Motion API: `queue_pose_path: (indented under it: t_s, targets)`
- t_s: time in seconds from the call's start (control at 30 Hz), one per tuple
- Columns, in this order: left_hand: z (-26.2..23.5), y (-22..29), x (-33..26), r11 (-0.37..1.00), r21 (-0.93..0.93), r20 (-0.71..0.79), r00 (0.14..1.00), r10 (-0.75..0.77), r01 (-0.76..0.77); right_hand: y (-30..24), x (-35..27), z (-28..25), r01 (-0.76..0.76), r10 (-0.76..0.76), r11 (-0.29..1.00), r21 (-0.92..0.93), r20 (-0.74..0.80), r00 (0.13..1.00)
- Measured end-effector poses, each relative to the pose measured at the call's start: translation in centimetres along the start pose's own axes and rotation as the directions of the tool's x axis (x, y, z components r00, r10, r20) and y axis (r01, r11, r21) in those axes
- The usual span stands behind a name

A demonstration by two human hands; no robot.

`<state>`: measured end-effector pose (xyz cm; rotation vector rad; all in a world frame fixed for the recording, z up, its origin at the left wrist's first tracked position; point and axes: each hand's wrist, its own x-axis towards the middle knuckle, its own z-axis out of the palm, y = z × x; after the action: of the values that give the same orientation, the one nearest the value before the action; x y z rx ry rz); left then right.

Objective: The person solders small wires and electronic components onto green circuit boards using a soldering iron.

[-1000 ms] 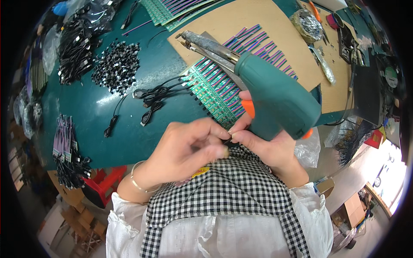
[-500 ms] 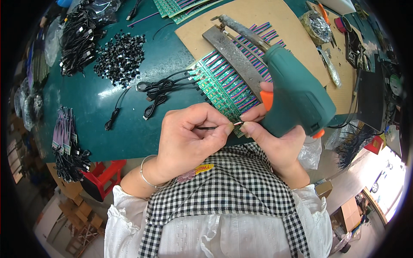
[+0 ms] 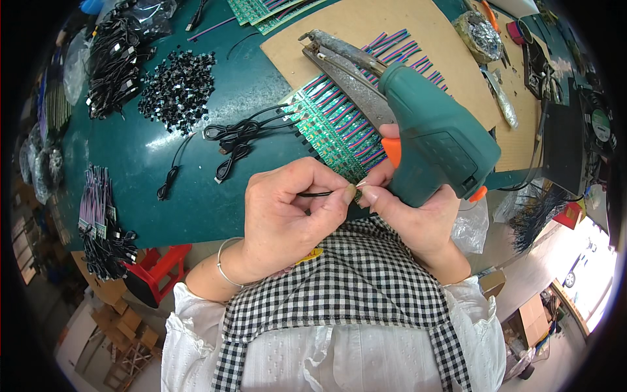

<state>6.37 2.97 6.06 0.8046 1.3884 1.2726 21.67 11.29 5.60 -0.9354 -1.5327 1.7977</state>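
My left hand (image 3: 287, 212) pinches a thin black cable (image 3: 315, 194) between thumb and forefinger near its end. Fingertip to fingertip with it, my right hand (image 3: 421, 225) also pinches at the cable's end; the wire tips there are mostly hidden. Tucked in that same right hand is a green soldering gun (image 3: 437, 134) with an orange trigger, its long metal nozzle pointing to the far left. Beneath the nozzle, a grey metal bar (image 3: 356, 91) lies across a panel of green circuit boards (image 3: 320, 124) with rows of coloured wires.
Coiled black USB cables (image 3: 238, 134) lie left of the boards, some reaching their edge. Farther left are a heap of small black connectors (image 3: 176, 91) and a cable pile (image 3: 117, 72). A brown board (image 3: 457, 39) lies under the panel. Foil-wrapped material (image 3: 479, 36) sits far right.
The soldering gun and my right hand have shifted slightly left, nearer my left fingertips. The pale wire end visible between the fingers before is now mostly covered.
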Motion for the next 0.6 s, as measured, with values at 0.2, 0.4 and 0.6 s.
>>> queue_pose_path:
  t_s: [0.2, 0.4, 0.6]
  targets:
    - [-0.5, 0.3, 0.0, 0.996, 0.076, 0.026, 0.999, -0.046, 0.044, 0.4, -0.6, -0.5, 0.035, -0.017, 0.971, -0.238, 0.077, 0.997]
    - [-0.2, 0.9, 0.1, 0.934, 0.333, 0.060, 0.991, 0.116, -0.129, 0.1, 0.0, -0.9, 0.118, -0.108, 0.958, -0.261, 0.054, 0.993]
    - [-0.2, 0.8, 0.0, 0.957, 0.246, 0.067, 0.987, 0.144, -0.157, -1.1, 0.2, -0.2, -0.128, 0.147, 0.966, 0.223, -0.075, 0.986]
